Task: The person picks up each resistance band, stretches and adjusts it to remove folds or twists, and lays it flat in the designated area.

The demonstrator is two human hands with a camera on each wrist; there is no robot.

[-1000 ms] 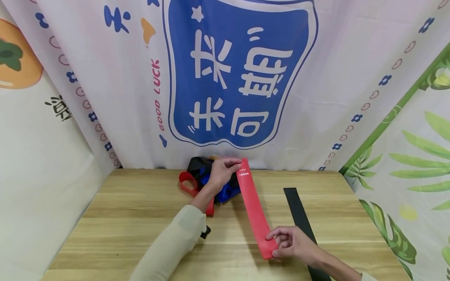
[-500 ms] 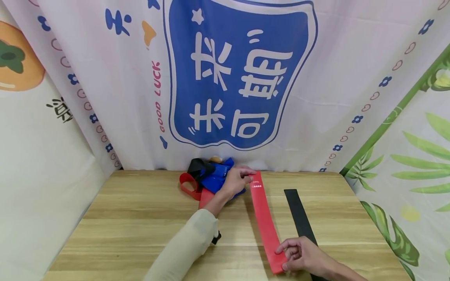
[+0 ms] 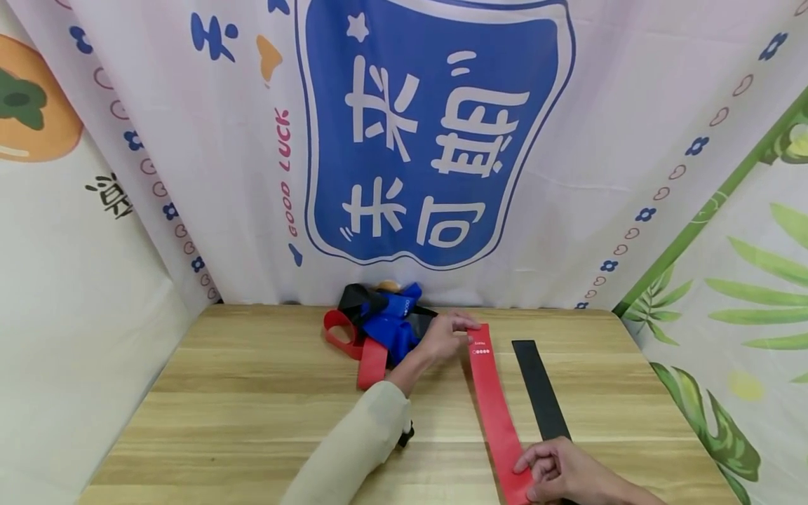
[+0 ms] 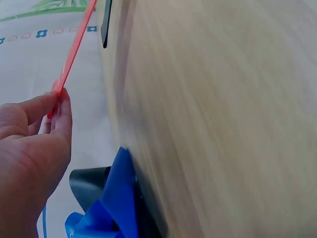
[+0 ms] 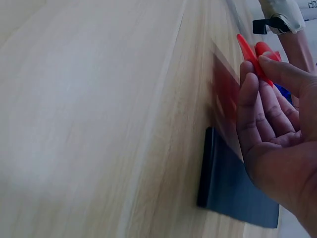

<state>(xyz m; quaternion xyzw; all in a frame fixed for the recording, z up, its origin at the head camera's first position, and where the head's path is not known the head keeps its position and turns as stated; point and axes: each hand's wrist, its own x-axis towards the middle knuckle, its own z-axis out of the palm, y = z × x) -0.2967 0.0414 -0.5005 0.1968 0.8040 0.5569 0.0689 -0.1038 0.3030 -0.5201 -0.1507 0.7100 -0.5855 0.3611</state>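
A flat red resistance band (image 3: 494, 403), with white lettering and dots near its far end, is stretched lengthwise between both hands. My left hand (image 3: 444, 338) pinches the far end between thumb and fingers; the left wrist view shows the band (image 4: 74, 52) edge-on in that pinch, raised over the table. At the near end, my right hand (image 3: 564, 471) grips the band with thumb and curled fingers. In the right wrist view the band's red end (image 5: 252, 59) pokes out above the fingers. A black resistance band (image 3: 541, 389) lies flat to the right, its near part hidden behind the right hand.
Behind the left forearm, a heap holds blue bands (image 3: 393, 326), a black band (image 3: 361, 301) and a red band (image 3: 372, 365), against the printed curtain (image 3: 568, 231). The wooden table (image 3: 221, 407) ends at that curtain. A black strap (image 3: 407, 435) shows at the left cuff.
Both hands have carried the red band rightward and nearer, bringing it beside the black band. More of the blue and red heap shows now that the left arm has shifted.
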